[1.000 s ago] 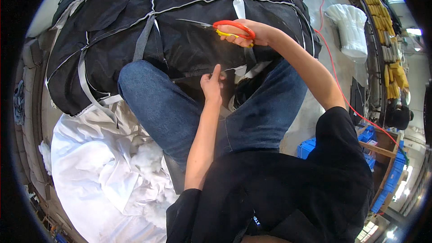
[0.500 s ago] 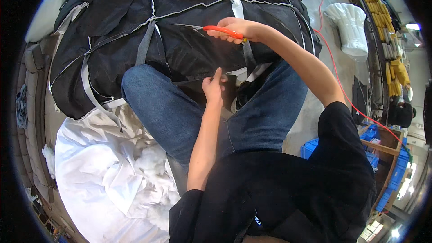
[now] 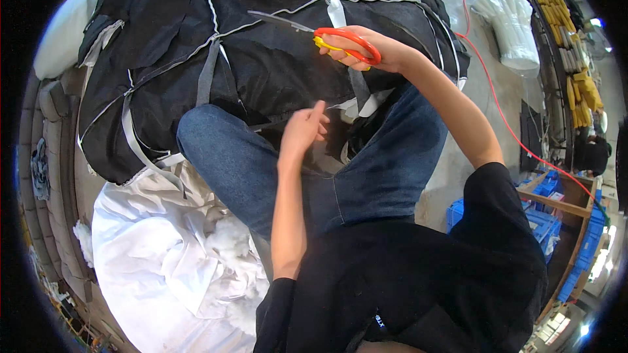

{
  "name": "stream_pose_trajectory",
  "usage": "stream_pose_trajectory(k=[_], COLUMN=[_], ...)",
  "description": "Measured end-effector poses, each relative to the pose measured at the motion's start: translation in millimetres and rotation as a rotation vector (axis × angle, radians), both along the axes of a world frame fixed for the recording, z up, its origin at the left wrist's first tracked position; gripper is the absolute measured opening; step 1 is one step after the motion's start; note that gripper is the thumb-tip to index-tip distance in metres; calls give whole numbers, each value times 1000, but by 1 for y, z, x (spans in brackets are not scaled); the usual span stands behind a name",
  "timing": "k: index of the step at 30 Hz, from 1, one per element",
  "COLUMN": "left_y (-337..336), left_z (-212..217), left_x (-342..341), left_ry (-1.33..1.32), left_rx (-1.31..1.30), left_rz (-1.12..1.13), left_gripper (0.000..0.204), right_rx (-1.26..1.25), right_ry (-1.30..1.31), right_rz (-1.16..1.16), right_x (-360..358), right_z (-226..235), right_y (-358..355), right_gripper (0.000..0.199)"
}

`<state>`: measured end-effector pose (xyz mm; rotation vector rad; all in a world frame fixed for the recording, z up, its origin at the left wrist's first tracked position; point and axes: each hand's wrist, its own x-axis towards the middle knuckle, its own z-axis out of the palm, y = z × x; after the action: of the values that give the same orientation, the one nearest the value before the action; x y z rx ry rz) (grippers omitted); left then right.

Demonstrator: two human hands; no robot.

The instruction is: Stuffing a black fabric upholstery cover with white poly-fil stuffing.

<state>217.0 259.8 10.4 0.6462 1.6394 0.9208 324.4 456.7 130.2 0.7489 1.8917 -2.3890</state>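
Raised over the large black fabric bundle (image 3: 281, 68), my right hand (image 3: 386, 49) grips a pair of scissors (image 3: 347, 42) with red and yellow handles. Their blades point left, above the cloth and crossing the line of a white piped seam. Lower down, between my knees, my left hand (image 3: 304, 129) is slightly blurred, its fingers curled and one digit pointing up. Anything inside those fingers is hidden. A grey strap (image 3: 208, 72) hangs from a seam crossing, and a pale strap (image 3: 134, 124) droops at the bundle's left. Another strap (image 3: 358, 85) runs down below the scissors.
At lower left lies a white cloth (image 3: 150, 268) with loose fluffy stuffing (image 3: 232, 235). Grey cushioned seating (image 3: 59, 176) lines the left side. On the right are a red hose (image 3: 487, 75), a plastic-wrapped white roll (image 3: 507, 29), blue crates (image 3: 540, 225) and a distant person (image 3: 592, 155).
My right hand has shifted a little right, turning the scissors so that both handle loops show. My left hand has moved slightly left and its grip has changed.
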Motion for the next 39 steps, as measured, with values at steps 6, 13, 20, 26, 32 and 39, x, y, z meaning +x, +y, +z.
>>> stream_pose_trajectory(k=[6, 13, 20, 26, 32, 39], left_y=[27, 41, 22, 18, 13, 18], left_z=[54, 42, 65, 65, 66, 65], left_x=[-91, -131, -123, -115, -114, -119], left_ry=[1279, 1502, 1370, 1371, 1413, 1361], left_rx=[542, 512, 718, 748, 713, 703], left_rz=[-270, -509, -369, -299, -261, -275], left_gripper=[32, 41, 16, 16, 15, 14], right_rx=[-280, -43, -145, -198, -349, -288], right_ry=[236, 130, 160, -10, -30, 50], right_rz=[-106, -362, -203, 105, 133, 139], right_x=[86, 198, 173, 65, -9, -45], right_z=[-4, 35, -10, -45, -60, -68], right_y=[-26, -106, -81, -40, -31, -32], right_gripper=[47, 120, 56, 40, 33, 35])
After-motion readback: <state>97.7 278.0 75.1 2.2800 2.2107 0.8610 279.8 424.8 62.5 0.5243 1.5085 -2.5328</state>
